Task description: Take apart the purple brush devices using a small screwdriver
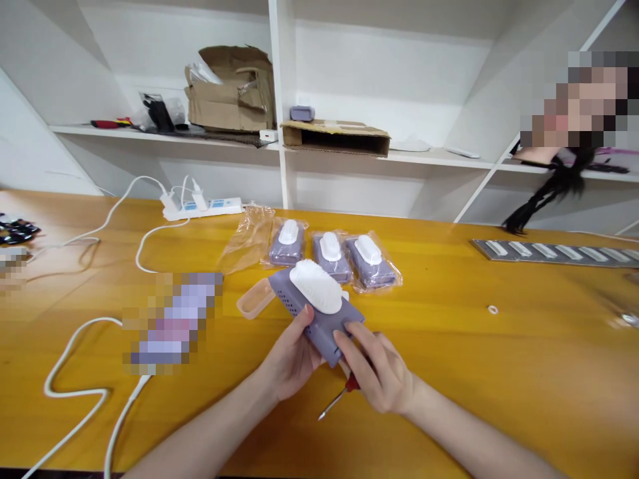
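A purple box-shaped device (324,326) with a white ribbed oval piece (316,286) on top is held tilted above the wooden table. My left hand (294,352) grips its lower left side, thumb on the top face. The fingertips of my right hand (377,366) press on its right end. Tucked in that same hand is a screwdriver (335,402) with a red handle, its metal tip pointing down to the left. Behind the device lie three similar purple units (286,251) in clear bags. A translucent oval tray (254,299) rests beside the device's left corner.
A phone (174,322) with a white cable lies at left, below a power strip (204,208). A metal strip with white pieces (554,253) and a small white ring (492,310) are at right. Shelves behind hold cardboard boxes (229,100). Another person appears at upper right.
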The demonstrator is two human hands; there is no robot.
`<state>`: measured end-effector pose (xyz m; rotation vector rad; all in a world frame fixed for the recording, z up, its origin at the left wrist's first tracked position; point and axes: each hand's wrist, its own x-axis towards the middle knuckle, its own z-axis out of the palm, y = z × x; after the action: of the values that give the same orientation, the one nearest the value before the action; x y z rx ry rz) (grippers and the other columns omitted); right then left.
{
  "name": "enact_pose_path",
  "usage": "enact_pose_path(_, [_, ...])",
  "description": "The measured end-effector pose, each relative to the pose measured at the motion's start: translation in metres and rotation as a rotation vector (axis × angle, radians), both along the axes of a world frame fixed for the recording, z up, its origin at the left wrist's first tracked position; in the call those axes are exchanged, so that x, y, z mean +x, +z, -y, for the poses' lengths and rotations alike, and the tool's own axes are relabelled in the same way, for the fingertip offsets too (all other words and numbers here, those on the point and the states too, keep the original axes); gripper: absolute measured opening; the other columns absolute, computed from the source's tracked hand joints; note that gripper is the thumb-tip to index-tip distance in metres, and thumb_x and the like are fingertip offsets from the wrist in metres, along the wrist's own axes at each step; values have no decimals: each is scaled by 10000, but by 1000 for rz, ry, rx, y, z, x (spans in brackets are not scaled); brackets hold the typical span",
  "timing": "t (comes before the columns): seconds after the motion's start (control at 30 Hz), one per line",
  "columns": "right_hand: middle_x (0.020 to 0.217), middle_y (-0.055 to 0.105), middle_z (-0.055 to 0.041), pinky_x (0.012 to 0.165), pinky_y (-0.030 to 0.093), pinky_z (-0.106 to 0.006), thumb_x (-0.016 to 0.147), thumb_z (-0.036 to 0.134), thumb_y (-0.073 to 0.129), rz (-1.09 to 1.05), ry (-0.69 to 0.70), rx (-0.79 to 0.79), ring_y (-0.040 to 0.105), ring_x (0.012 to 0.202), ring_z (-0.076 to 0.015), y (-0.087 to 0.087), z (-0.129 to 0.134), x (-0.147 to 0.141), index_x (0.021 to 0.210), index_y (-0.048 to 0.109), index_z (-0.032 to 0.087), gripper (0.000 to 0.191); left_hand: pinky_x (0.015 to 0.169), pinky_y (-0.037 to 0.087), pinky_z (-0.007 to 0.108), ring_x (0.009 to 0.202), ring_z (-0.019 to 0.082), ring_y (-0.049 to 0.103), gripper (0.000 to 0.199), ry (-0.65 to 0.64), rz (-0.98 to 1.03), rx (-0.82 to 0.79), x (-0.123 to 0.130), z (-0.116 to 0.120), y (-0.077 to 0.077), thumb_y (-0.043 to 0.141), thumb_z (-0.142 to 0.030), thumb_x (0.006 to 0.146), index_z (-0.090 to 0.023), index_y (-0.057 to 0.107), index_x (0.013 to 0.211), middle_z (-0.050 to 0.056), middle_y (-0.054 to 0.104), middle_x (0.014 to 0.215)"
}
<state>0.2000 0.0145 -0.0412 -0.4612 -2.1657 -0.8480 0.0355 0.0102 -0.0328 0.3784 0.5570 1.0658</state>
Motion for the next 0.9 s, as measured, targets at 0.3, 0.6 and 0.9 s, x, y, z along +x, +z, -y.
enact_pose_path(0.3, [925,644,-132,611,496,-317,829,322,528,-85,-94,-527,633,754,-212,21,6,-2,1232,416,112,468,729,528,359,948,256,630,440,204,-72,-18,-9,-13,5,562,-458,779,-185,575,1124,92,658,1100])
enact_pose_path(0.6, [559,405,47,507,325,-235,920,303,366,-294,-91,-1510,406,514,-110,27,7,7,691,434,213,255,814,462,311,871,180,622,524,327,-265,98,-11,-27,-14,731,-172,606,-212,585,1108,29,696,928])
enact_pose_path(0.9, [413,384,88,315,239,-186,889,394,353,-565,-68,-1974,326,306,-76,6,4,3,684,428,215,282,755,461,271,796,153,617,345,300,-364,152,-9,-29,-23,747,-121,547,-186,649,871,2,698,825])
